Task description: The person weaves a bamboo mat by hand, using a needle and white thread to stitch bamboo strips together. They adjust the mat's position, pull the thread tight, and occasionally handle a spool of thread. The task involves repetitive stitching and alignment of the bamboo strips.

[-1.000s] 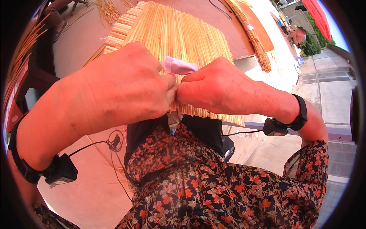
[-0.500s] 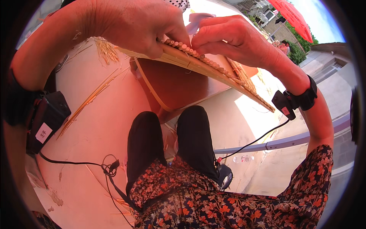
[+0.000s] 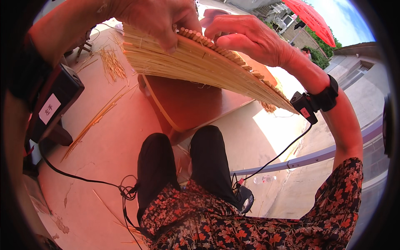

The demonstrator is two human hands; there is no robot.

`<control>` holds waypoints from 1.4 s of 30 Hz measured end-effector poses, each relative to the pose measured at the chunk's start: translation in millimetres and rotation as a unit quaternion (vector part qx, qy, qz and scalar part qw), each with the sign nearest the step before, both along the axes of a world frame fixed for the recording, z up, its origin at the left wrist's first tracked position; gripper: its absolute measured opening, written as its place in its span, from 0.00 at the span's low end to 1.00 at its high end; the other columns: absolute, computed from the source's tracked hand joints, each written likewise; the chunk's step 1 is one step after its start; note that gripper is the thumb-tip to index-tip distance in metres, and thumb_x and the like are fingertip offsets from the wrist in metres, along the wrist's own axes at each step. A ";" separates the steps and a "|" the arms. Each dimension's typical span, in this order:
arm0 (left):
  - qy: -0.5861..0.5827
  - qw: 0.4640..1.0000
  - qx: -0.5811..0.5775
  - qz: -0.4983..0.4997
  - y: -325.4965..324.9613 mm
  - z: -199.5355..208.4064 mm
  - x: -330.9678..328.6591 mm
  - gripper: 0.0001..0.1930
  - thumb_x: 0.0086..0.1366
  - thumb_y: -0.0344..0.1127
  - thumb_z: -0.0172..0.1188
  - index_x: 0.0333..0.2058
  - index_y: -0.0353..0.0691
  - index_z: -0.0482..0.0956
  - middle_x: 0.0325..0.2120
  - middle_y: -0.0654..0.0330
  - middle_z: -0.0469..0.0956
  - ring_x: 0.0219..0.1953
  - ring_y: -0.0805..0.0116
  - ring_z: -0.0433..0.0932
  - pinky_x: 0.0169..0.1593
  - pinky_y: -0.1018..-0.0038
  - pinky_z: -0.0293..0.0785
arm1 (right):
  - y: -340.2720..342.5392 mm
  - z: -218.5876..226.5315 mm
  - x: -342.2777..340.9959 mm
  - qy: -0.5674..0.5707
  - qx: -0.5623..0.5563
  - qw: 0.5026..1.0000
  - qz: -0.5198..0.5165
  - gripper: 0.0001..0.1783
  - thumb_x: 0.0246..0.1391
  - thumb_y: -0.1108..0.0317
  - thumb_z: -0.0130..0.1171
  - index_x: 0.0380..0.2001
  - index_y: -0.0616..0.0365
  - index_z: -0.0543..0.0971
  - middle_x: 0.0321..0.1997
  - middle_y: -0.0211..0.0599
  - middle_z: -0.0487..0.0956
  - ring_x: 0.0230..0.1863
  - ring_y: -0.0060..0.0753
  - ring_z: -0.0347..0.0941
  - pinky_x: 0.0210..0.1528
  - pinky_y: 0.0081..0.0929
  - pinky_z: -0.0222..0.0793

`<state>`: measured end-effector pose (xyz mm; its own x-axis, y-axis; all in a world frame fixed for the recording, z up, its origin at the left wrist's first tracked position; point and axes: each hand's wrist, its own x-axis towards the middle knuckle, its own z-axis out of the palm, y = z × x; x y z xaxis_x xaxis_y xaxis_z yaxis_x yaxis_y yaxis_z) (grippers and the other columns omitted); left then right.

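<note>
A reed mat [image 3: 179, 62] made of pale straight stalks laid side by side slants across the upper middle, its cut stalk ends lined up along the top edge. My left hand [image 3: 154, 18] grips that edge near its upper left part, with the thumb on the near face and the fingers behind. My right hand [image 3: 254, 39] is closed at the same edge, just right of the left one, its fingertips at the stalk ends and partly hidden. Beneath the mat stands a low brown table [image 3: 189, 100], partly covered by it.
Loose stalks [image 3: 91, 123] and a straw pile [image 3: 111, 62] lie on the floor to the left. A grey rail [image 3: 312, 156] curves across the right, near a clear plastic bottle [image 3: 264, 179]. Cables [image 3: 79, 180] run from both wrist devices. A red umbrella [image 3: 310, 18] stands far right.
The mat has tilted so that its broad face now shows, where mostly its edge showed before. Both hands have shifted slightly up and left along with it.
</note>
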<state>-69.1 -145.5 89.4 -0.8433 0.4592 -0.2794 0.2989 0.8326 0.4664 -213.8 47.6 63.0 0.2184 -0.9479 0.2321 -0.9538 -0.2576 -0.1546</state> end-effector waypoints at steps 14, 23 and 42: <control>0.095 0.994 0.020 0.057 10.7 -18.4 4.7 0.25 0.46 0.23 0.55 0.47 0.30 0.81 0.30 0.61 0.80 0.32 0.76 0.76 0.42 0.77 0.76 | 2.4 -11.2 7.1 0.127 -0.033 0.991 -0.040 0.31 0.54 0.51 0.63 0.55 0.53 0.66 0.33 0.51 0.81 0.35 0.60 0.77 0.37 0.46 0.71; 0.116 0.991 0.036 0.052 4.3 -15.9 8.1 0.27 0.47 0.23 0.55 0.50 0.31 0.80 0.33 0.59 0.82 0.34 0.75 0.77 0.46 0.76 0.76 | -0.3 -7.3 17.4 0.123 -0.019 0.989 -0.077 0.36 0.52 0.54 0.63 0.61 0.52 0.62 0.34 0.49 0.80 0.35 0.57 0.77 0.39 0.46 0.71; 0.174 0.984 -0.036 0.032 -13.5 -34.3 20.0 0.28 0.48 0.23 0.59 0.52 0.43 0.81 0.28 0.50 0.82 0.28 0.68 0.79 0.37 0.72 0.75 | 48.3 -18.8 -14.0 -0.330 -0.055 0.928 -0.165 0.21 0.66 0.74 0.45 0.61 0.59 0.70 0.41 0.37 0.82 0.41 0.26 0.79 0.48 0.26 0.76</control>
